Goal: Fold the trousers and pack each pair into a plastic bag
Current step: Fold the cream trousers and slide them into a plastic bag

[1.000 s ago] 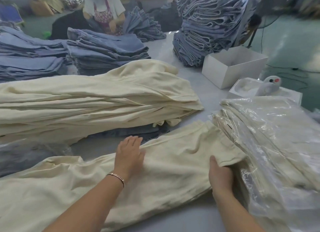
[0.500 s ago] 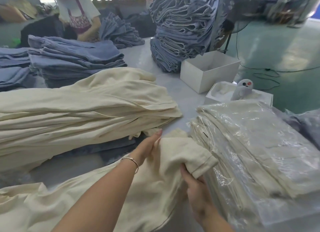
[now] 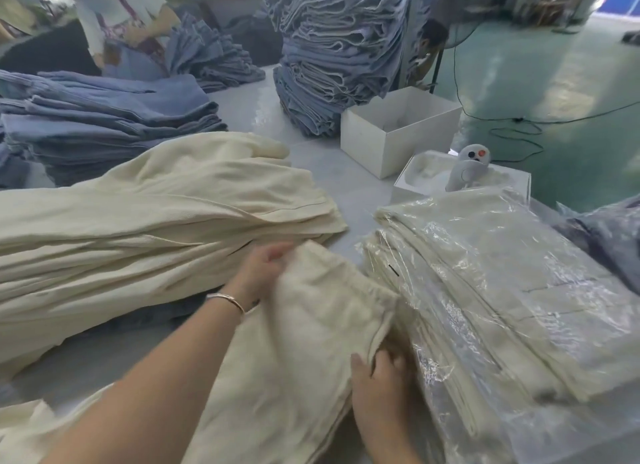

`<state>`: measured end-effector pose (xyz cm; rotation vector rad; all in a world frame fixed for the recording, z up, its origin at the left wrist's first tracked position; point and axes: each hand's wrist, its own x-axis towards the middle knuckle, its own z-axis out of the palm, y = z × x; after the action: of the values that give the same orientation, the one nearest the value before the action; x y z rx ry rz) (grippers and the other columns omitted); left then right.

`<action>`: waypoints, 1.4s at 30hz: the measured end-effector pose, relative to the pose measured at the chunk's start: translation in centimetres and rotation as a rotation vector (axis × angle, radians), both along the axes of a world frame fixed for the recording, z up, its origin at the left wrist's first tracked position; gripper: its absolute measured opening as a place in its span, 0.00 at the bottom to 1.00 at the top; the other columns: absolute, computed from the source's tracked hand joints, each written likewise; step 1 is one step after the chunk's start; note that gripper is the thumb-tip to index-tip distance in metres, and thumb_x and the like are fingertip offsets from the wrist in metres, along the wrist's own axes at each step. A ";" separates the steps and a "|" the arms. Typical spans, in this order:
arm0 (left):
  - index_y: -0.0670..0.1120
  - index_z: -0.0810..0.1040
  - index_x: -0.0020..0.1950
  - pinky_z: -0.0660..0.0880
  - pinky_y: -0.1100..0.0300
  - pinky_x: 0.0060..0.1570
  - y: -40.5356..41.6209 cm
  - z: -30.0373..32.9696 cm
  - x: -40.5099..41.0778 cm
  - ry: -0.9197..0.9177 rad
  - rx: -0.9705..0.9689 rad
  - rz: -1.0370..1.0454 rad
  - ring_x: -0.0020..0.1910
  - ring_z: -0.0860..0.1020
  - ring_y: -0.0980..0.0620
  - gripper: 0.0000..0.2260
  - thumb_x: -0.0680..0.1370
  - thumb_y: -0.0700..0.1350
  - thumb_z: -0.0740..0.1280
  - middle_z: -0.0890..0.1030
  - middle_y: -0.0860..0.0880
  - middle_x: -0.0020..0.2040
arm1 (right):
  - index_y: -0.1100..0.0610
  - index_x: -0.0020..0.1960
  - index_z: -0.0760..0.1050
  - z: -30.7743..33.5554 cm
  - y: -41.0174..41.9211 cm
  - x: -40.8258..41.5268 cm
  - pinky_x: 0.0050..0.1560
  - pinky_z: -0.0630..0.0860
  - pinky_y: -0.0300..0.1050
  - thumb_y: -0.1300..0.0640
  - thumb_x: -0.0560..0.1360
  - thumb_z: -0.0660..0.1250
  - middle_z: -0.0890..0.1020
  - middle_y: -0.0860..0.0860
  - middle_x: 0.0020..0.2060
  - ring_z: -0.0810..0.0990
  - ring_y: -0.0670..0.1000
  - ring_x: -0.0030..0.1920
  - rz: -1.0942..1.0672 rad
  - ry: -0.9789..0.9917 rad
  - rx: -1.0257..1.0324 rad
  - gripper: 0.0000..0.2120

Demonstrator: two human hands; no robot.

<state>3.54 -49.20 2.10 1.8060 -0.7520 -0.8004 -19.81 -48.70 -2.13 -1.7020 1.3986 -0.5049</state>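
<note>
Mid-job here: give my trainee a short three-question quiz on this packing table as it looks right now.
1. True or false: both hands grip the cream trousers.
2. What covers the stack at the right: A plastic, B paper, C netting?
3. What colour are the tall piles at the back?

Key:
1. True: left hand and right hand each hold the waist end.
2. A.
3. Blue.

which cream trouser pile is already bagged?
The cream stack wrapped in clear plastic bags, right of the right hand. The bigger cream pile beyond the left hand is bare cloth, as is the pair being held.
</note>
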 end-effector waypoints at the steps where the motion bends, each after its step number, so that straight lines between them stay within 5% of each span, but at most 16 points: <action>1: 0.42 0.73 0.69 0.72 0.59 0.59 -0.6 -1.6 -0.4 -0.236 0.187 -0.025 0.63 0.74 0.45 0.17 0.80 0.39 0.64 0.78 0.44 0.62 | 0.64 0.56 0.75 -0.4 0.0 -0.2 0.63 0.60 0.45 0.54 0.73 0.70 0.72 0.60 0.60 0.68 0.60 0.65 0.001 0.089 0.037 0.17; 3: 0.44 0.71 0.70 0.68 0.56 0.63 -1.3 -3.7 -1.0 -0.586 0.361 -0.020 0.65 0.71 0.45 0.20 0.79 0.50 0.65 0.74 0.45 0.66 | 0.62 0.58 0.73 -0.9 -0.1 -0.4 0.63 0.59 0.45 0.56 0.70 0.72 0.70 0.59 0.60 0.67 0.59 0.66 -0.040 0.071 0.085 0.19; 6: 0.46 0.72 0.66 0.70 0.53 0.56 -2.4 -4.7 -2.8 -0.748 0.333 0.074 0.62 0.73 0.44 0.23 0.77 0.59 0.65 0.74 0.45 0.61 | 0.55 0.49 0.75 -0.5 -0.3 0.1 0.55 0.67 0.47 0.57 0.71 0.72 0.72 0.53 0.50 0.72 0.57 0.55 -0.159 -0.141 0.134 0.09; 9: 0.49 0.65 0.71 0.62 0.47 0.66 -3.0 -4.8 -4.7 -0.876 0.591 -0.077 0.70 0.64 0.44 0.32 0.73 0.65 0.64 0.68 0.46 0.70 | 0.54 0.41 0.74 -0.3 -0.9 0.8 0.50 0.72 0.51 0.55 0.73 0.71 0.79 0.53 0.42 0.76 0.58 0.47 -0.224 -0.371 0.220 0.06; 12: 0.51 0.71 0.65 0.60 0.49 0.66 -2.6 -3.9 -6.4 -1.146 0.387 -0.100 0.66 0.68 0.46 0.22 0.75 0.60 0.61 0.73 0.49 0.64 | 0.56 0.49 0.79 0.3 -1.4 1.8 0.57 0.76 0.50 0.59 0.74 0.70 0.84 0.52 0.47 0.81 0.53 0.51 -0.188 -0.551 0.323 0.04; 13: 0.51 0.75 0.59 0.64 0.51 0.61 -2.5 -3.5 -7.3 -1.081 0.298 -0.080 0.60 0.72 0.47 0.18 0.76 0.61 0.61 0.77 0.51 0.57 | 0.57 0.48 0.80 0.4 -1.5 2.1 0.54 0.77 0.45 0.63 0.74 0.70 0.84 0.53 0.47 0.82 0.50 0.50 -0.136 -0.568 0.281 0.04; 15: 0.51 0.75 0.55 0.71 0.53 0.53 -2.3 -2.4 -9.0 -0.620 0.283 -0.070 0.53 0.77 0.50 0.26 0.71 0.70 0.59 0.78 0.53 0.48 | 0.61 0.49 0.80 0.5 -1.7 2.7 0.48 0.78 0.40 0.70 0.73 0.68 0.85 0.55 0.45 0.83 0.47 0.46 -0.023 -0.617 0.281 0.07; 18: 0.52 0.70 0.61 0.73 0.54 0.50 -2.1 -1.6 -10.2 -0.162 0.342 -0.072 0.54 0.77 0.49 0.39 0.60 0.77 0.61 0.78 0.52 0.51 | 0.62 0.56 0.75 0.8 -1.4 3.1 0.42 0.76 0.34 0.73 0.73 0.65 0.85 0.50 0.44 0.83 0.43 0.44 0.070 -0.759 0.372 0.14; 21: 0.48 0.72 0.39 0.68 0.56 0.36 -1.2 -1.8 -9.9 -0.195 0.233 0.062 0.40 0.74 0.47 0.10 0.70 0.55 0.67 0.75 0.52 0.36 | 0.60 0.48 0.74 0.3 -1.3 2.9 0.41 0.73 0.37 0.71 0.72 0.65 0.79 0.56 0.45 0.79 0.48 0.40 -0.026 -0.718 0.313 0.08; 24: 0.42 0.67 0.32 0.62 0.56 0.36 0.3 -2.6 -10.0 -0.128 0.129 0.113 0.36 0.66 0.50 0.09 0.71 0.33 0.58 0.69 0.49 0.30 | 0.58 0.50 0.70 -0.2 -2.0 2.7 0.43 0.71 0.44 0.64 0.71 0.70 0.77 0.59 0.46 0.75 0.53 0.41 -0.308 -0.548 0.333 0.11; 27: 0.40 0.76 0.38 0.67 0.57 0.40 2.3 -2.9 -10.2 0.046 0.070 0.181 0.37 0.70 0.52 0.08 0.71 0.32 0.59 0.75 0.49 0.35 | 0.58 0.63 0.64 0.7 -2.3 2.9 0.48 0.77 0.47 0.66 0.68 0.74 0.79 0.59 0.49 0.79 0.55 0.46 -0.277 -0.525 0.562 0.28; 30: 0.45 0.80 0.37 0.68 0.60 0.39 4.2 -1.6 -11.1 0.187 -0.008 0.265 0.38 0.73 0.52 0.15 0.70 0.28 0.59 0.78 0.48 0.36 | 0.61 0.57 0.68 2.2 -2.5 2.6 0.35 0.75 0.44 0.69 0.68 0.73 0.77 0.58 0.35 0.76 0.53 0.33 -0.127 -0.546 0.897 0.22; 33: 0.46 0.81 0.37 0.69 0.56 0.44 5.7 -0.5 -12.5 0.279 -0.076 0.263 0.41 0.74 0.49 0.19 0.69 0.26 0.57 0.79 0.46 0.38 | 0.65 0.42 0.79 3.1 -1.7 1.7 0.40 0.78 0.43 0.64 0.65 0.76 0.79 0.57 0.35 0.78 0.52 0.33 0.118 -0.405 1.168 0.09; 36: 0.48 0.82 0.36 0.68 0.55 0.44 7.3 0.5 -13.8 0.274 -0.093 0.261 0.40 0.74 0.49 0.16 0.64 0.32 0.59 0.78 0.44 0.37 | 0.62 0.37 0.78 3.8 0.3 0.3 0.23 0.71 0.37 0.64 0.63 0.78 0.78 0.53 0.27 0.75 0.46 0.23 0.236 -0.334 1.017 0.09; 39: 0.47 0.82 0.36 0.72 0.57 0.42 8.5 1.3 -13.9 0.264 -0.117 0.353 0.39 0.77 0.50 0.19 0.68 0.27 0.59 0.81 0.47 0.37 | 0.66 0.50 0.79 4.9 0.9 -0.8 0.33 0.78 0.41 0.62 0.63 0.79 0.85 0.57 0.39 0.83 0.51 0.36 0.187 -0.377 0.631 0.18; 42: 0.47 0.82 0.37 0.73 0.60 0.39 8.8 2.7 -14.4 0.227 -0.114 0.328 0.36 0.78 0.53 0.10 0.70 0.34 0.64 0.82 0.51 0.36 | 0.61 0.55 0.77 6.3 0.0 -2.0 0.45 0.80 0.48 0.58 0.70 0.74 0.84 0.59 0.47 0.83 0.56 0.47 0.013 -0.550 0.618 0.16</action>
<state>-10.82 -40.45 4.77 1.6462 -0.3349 -0.7132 -21.79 -48.71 4.22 -0.9742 0.9958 -0.4292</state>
